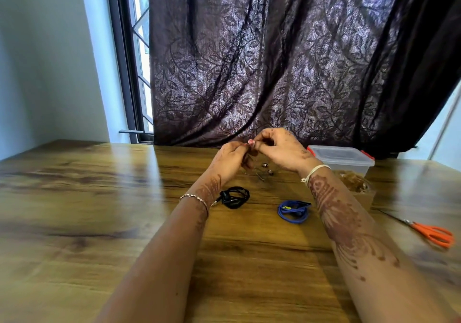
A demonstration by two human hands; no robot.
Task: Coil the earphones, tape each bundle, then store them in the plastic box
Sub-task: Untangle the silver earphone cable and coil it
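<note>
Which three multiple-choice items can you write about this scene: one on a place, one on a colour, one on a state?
1. Where do the orange scissors lie?
A. far right on the wooden table
B. on the floor
C. on the window sill

2. The coiled earphones nearer the scissors are:
A. black
B. blue
C. white

3. The plastic box is:
A. open
B. lidded
C. overturned

Answers: 1 A, they lie near the table's right edge; 2 B, that cord is blue; 3 B, the lid sits on the box.
</note>
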